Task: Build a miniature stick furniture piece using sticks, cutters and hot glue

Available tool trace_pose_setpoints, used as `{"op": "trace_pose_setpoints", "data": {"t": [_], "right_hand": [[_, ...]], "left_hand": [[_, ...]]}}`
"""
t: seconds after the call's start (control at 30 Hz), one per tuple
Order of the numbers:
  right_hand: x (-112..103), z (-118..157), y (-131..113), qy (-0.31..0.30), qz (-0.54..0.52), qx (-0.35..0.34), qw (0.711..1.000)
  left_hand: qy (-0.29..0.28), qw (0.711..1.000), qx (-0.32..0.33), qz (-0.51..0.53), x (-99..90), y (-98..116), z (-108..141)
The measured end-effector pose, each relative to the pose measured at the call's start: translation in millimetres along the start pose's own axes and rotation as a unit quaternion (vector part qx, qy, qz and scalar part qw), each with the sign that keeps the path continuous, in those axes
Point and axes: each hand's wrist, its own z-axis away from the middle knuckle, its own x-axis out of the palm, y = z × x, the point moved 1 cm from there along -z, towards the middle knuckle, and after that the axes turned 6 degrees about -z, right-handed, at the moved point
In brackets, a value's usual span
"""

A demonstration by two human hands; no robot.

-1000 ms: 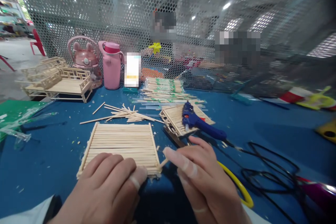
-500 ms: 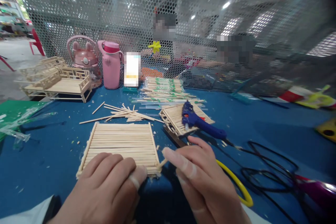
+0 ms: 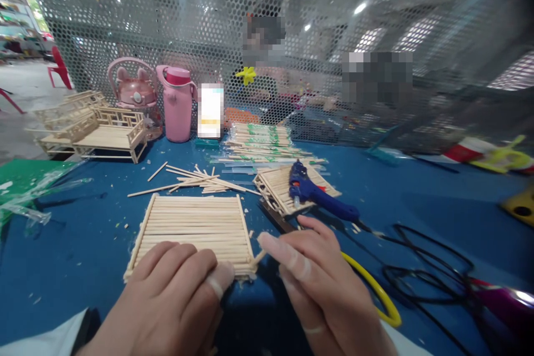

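Observation:
A flat panel of wooden sticks [image 3: 192, 222], laid side by side between two end sticks, rests on the blue table before me. My left hand [image 3: 175, 289] is closed over its near edge, with a white wrapping on one finger; the thumb is mostly hidden. Between the wrapped fingertips of my right hand [image 3: 317, 283] is a short wooden stick [image 3: 261, 258], whose far end meets the panel's near right corner. Beyond my right hand, a blue glue gun [image 3: 308, 192] lies on a smaller stick piece [image 3: 275, 183]. Pliers with yellow handles [image 3: 375, 283] lie partly under that hand.
Loose sticks [image 3: 200, 181] lie behind the panel, with bagged sticks [image 3: 258, 139] farther back. Stick-built furniture models [image 3: 108, 136] stand at left beside a pink bottle [image 3: 177, 108]. A black cable [image 3: 417, 272] coils at right. A perforated screen [image 3: 317, 22] borders the table; people sit beyond it.
Both hands keep nearly the same pose, and the short stick stays at the panel's corner. The view shifts very slightly. Beyond the screen, the people have moved a little.

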Motion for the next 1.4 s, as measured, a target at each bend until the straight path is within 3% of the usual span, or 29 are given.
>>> {"op": "trace_pose_setpoints", "data": {"t": [0.57, 1.0, 1.2, 1.4], "right_hand": [[1.2, 3.4, -0.9, -0.003, 0.002, 0.012, 1.0], [1.0, 3.4, 0.3, -0.021, 0.0, -0.01, 1.0], [1.6, 0.6, -3.4, 0.036, -0.001, 0.012, 0.999], [1.7, 4.3, -1.8, 0.02, -0.006, -0.001, 1.0]], "left_hand": [[0.013, 1.0, 0.01, -0.012, 0.1, -0.8, -1.7], [-0.026, 1.0, 0.004, 0.01, -0.4, -0.7, 2.5], [-0.028, 0.999, -0.002, 0.016, -0.3, -0.9, 1.2], [-0.018, 0.999, -0.005, 0.026, -2.1, -0.8, -0.9]]}}
